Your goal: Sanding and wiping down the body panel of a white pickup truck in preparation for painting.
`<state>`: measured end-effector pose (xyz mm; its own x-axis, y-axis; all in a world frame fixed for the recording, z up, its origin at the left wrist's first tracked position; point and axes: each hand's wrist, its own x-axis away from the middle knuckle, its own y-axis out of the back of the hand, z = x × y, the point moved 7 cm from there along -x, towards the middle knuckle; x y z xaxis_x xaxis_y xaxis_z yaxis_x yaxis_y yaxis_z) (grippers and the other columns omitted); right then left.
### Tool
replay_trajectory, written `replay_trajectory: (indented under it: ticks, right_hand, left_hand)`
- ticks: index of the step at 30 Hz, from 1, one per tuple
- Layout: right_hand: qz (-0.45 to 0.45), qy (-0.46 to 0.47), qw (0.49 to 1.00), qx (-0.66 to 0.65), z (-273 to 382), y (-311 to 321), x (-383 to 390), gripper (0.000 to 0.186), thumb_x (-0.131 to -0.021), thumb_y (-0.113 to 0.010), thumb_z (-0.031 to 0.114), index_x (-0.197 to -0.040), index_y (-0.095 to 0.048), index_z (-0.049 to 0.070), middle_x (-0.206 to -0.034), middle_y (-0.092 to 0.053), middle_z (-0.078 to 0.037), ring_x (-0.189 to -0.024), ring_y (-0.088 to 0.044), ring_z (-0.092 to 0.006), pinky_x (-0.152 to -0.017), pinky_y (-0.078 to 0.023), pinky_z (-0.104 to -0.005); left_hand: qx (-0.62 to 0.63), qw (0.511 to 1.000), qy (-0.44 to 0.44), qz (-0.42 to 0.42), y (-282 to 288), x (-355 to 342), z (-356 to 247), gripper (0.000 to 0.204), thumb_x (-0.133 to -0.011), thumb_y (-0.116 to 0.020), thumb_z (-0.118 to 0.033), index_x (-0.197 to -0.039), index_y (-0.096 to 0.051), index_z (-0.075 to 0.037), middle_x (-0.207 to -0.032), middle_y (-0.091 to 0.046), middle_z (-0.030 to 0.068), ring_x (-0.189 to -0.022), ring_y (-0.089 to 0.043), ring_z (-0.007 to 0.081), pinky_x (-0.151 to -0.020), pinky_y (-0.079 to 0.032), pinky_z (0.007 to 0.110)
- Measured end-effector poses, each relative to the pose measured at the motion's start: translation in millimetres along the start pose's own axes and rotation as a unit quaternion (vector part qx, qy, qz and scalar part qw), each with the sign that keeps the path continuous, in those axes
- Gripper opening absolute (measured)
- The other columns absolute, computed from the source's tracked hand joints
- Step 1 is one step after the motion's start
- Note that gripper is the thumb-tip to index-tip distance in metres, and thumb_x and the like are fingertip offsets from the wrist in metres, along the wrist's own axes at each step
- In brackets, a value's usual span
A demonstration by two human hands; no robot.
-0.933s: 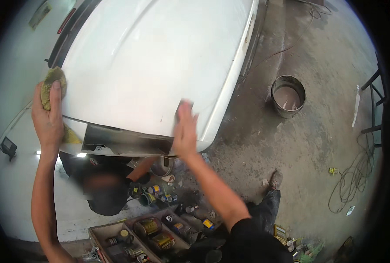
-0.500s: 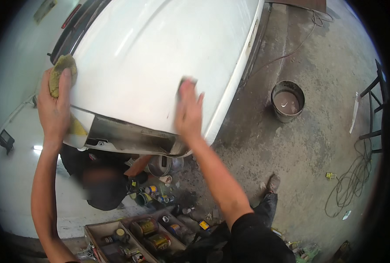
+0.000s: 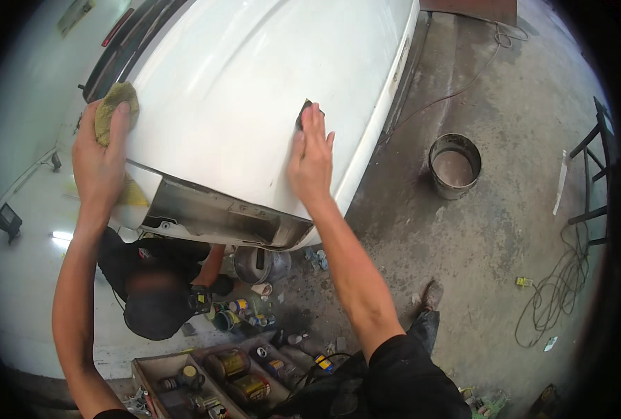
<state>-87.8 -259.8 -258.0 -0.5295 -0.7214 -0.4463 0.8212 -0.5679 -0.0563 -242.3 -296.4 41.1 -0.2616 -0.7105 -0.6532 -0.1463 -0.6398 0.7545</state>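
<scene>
A white vehicle panel [image 3: 234, 91] fills the upper middle of the view. At its left edge, my left hand [image 3: 101, 157] is closed around a worn yellow sponge [image 3: 117, 115], the thumb lying across it. Flat on the right part of the panel, my right hand [image 3: 312, 164] presses a small dark piece of sandpaper [image 3: 302, 115] under its fingertips; most of that piece is hidden by the fingers. Below both hands, an open recess [image 3: 213, 213] with a bare, dirty inner surface runs along the panel's near end.
A bucket of murky liquid [image 3: 456, 167] stands on the floor at right. A co-worker in a black cap [image 3: 158, 314] crouches below the panel's near end. Close by are a wooden tray [image 3: 185, 363] of cans, a coiled cable [image 3: 558, 300] and a black stand [image 3: 593, 174].
My right hand has slid forward and slightly right over the panel with the sandpaper. My left hand and the sponge sit a little farther right in view. The co-worker's head has shifted slightly.
</scene>
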Motion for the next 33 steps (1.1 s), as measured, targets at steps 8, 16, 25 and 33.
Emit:
replay_trajectory:
  ticks: [8, 16, 25, 33]
  right_hand:
    - [0.071, 0.055, 0.996, -0.012, 26, -19, 86, 0.047, -0.097, -0.044, 0.011, -0.143, -0.040, 0.003, -0.152, -0.034, -0.018, -0.142, -0.029, -0.0365, -0.111, -0.019, -0.0637]
    - [0.054, 0.039, 0.994, -0.082, 46, -21, 110, 0.051, -0.094, -0.048, 0.006, -0.144, -0.040, 0.005, -0.154, -0.031, -0.017, -0.142, -0.029, -0.0363, -0.111, -0.018, -0.0636]
    - [-0.009, -0.040, 0.998, -0.041, -6, -9, 8, 0.045, -0.100, -0.037, 0.013, -0.144, -0.039, 0.001, -0.154, -0.030, -0.018, -0.143, -0.027, -0.0363, -0.115, -0.012, -0.0584]
    - [0.059, 0.087, 0.993, 0.054, 13, -8, 69, 0.046, -0.097, -0.043, 0.010, -0.143, -0.043, 0.007, -0.151, -0.037, -0.014, -0.140, -0.033, -0.0372, -0.111, -0.019, -0.0634]
  left_hand:
    - [-0.006, 1.000, 0.011, 0.003, 2, -3, -3, 0.040, -0.094, -0.059, -0.038, -0.114, -0.060, -0.003, -0.094, -0.068, 0.0145, -0.087, -0.065, 0.0233, -0.080, -0.048, 0.032]
    - [0.003, 1.000, 0.014, 0.001, 0, 1, 12, 0.043, -0.092, -0.060, -0.040, -0.114, -0.060, -0.003, -0.092, -0.068, 0.0146, -0.086, -0.065, 0.0240, -0.080, -0.048, 0.032]
    - [-0.005, 1.000, 0.005, 0.014, 4, -1, -3, 0.042, -0.093, -0.059, -0.040, -0.114, -0.060, -0.003, -0.095, -0.067, 0.0170, -0.087, -0.065, 0.0273, -0.080, -0.048, 0.034]
    - [-0.012, 1.000, 0.016, 0.009, 2, -2, -4, 0.041, -0.093, -0.058, -0.041, -0.112, -0.060, -0.004, -0.094, -0.067, 0.0167, -0.088, -0.065, 0.0298, -0.080, -0.048, 0.036]
